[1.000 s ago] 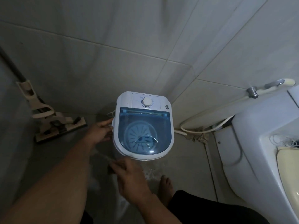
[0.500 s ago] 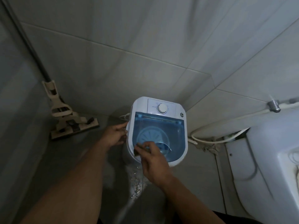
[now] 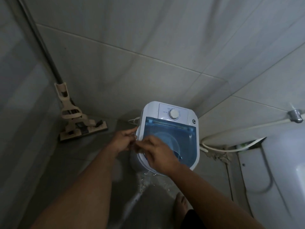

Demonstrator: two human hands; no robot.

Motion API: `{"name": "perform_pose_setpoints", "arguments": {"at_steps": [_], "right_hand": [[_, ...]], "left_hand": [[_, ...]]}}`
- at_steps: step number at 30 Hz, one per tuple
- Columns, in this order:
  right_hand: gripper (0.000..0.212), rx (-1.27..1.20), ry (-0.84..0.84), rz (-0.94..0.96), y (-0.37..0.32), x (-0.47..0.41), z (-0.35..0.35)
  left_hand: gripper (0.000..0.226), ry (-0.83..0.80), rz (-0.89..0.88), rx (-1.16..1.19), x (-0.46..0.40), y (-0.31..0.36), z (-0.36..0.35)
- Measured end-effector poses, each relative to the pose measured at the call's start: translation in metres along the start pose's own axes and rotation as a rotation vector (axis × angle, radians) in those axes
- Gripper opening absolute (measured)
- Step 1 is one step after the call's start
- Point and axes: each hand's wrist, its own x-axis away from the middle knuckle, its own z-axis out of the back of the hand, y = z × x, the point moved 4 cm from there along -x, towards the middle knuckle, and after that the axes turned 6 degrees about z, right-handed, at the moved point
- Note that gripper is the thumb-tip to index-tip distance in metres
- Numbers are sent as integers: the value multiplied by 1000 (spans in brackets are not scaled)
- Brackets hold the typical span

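The little washing machine (image 3: 189, 114) stands on the floor in the tiled corner, right in front of me, and both my hands meet at its near-left edge. My left hand (image 3: 123, 141) is at the machine's 9 o'clock side, fingers curled against the white rim; I cannot tell whether it truly grips. My right hand (image 3: 159, 155) lies over the 7 o'clock corner of the blue lid (image 3: 179, 134), fingers bent down towards the left hand, something small and dark between them that I cannot make out. The dial (image 3: 173, 114) sits at 12 o'clock. Water (image 3: 145, 179) spreads on the floor at 6 o'clock, and a mop (image 3: 82, 124) leans at 10 o'clock.
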Motion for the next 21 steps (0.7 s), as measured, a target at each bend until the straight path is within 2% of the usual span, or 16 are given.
{"name": "perform_pose_setpoints", "arguments": {"at_steps": [2,4,9,12,16,19,21], "right_hand": [[41,-68,-90,40,-10,15,1],[40,-137,-117,-7,-5,19,11],[41,-114,117,-232,37,-5,46],[42,-49,164,-313,45,-11,38],[40,-40,90,-130,10,10,0],[38,-92,-163,125,-26,38,-15],[40,-108,-265,192,-30,47,-7]], "left_hand": [[47,5,-6,-8,-1,-1,1],[46,15,1,-14,0,-2,1],[45,23,11,-41,3,0,0],[45,22,11,-42,4,2,0],[47,14,13,-8,7,4,-1],[47,13,17,-25,4,2,-1],[47,12,17,-36,4,2,0]]}}
